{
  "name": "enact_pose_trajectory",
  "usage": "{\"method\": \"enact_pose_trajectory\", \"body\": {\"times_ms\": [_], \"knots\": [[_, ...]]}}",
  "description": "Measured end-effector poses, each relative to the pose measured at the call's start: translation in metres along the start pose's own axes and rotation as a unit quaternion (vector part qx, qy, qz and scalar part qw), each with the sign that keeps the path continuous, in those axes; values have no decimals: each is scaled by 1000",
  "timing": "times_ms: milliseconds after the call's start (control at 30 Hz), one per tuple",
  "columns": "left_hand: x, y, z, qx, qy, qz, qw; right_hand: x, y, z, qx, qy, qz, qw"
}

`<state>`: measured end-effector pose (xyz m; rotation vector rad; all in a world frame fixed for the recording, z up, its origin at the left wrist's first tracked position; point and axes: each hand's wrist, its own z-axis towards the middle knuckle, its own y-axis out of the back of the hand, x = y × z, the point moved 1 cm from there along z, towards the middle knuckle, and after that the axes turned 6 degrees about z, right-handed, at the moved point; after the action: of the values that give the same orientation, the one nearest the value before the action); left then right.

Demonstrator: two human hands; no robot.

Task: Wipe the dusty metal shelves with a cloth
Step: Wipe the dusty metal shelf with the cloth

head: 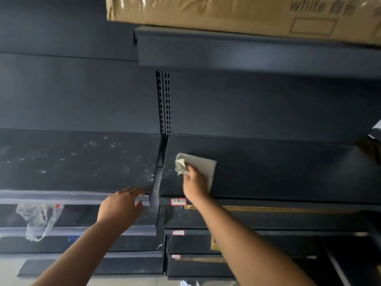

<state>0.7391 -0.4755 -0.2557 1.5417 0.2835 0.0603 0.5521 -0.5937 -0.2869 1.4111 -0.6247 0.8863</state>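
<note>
Right hand [193,182] pressing cloth [203,168] on shelf [268,168] | fingertips hidden

This looks like a shop or stockroom. Dark metal shelves [268,166] run in tiers on slotted uprights [164,102] against a plain back panel, as in retail gondola units. The shelf edges carry price-tag strips [68,198] on the left and small red-bordered labels [178,201] with handwritten codes on the right. A large cardboard carton [237,15] printed "white" sits on the top shelf, and a loose plastic bag [39,220] hangs at lower left.
</note>
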Motion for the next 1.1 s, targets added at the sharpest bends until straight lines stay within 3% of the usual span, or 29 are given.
{"method": "enact_pose_trajectory", "body": {"times_ms": [33,100,200,300,400,500,567,633,733,833,900,967,1100], "knots": [[0,0,0,1,5,1,1000,23,-20,3,45,-37,96,994],[1,0,1,3,18,0,1000,57,-43,12,93,-122,285,946],[1,-1,1,12,33,-4,999,68,-42,37,-24,-190,424,885],[1,-2,0,7,36,-16,999,50,0,69,-159,-159,487,844],[3,-3,0,-2,31,-34,999,26,60,93,-243,-47,416,875],[6,-4,-2,7,29,-51,998,-11,89,110,-251,6,213,944],[9,-6,-5,17,20,-55,998,-40,84,117,-183,-13,24,983],[15,-9,-8,25,-11,-61,998,-57,62,115,-95,-27,-142,985],[26,-13,-9,54,-92,-103,989,-37,8,99,-46,-1,-215,976],[49,-20,-8,58,-137,-86,985,21,-59,75,26,4,-124,992],[68,-20,-6,54,-138,-66,987,66,-91,59,79,-31,38,996],[90,-16,-4,47,-136,-51,988,103,-106,46,97,-101,229,963],[139,1,5,11,-115,-40,992,136,-81,37,-27,-177,437,882]]}}
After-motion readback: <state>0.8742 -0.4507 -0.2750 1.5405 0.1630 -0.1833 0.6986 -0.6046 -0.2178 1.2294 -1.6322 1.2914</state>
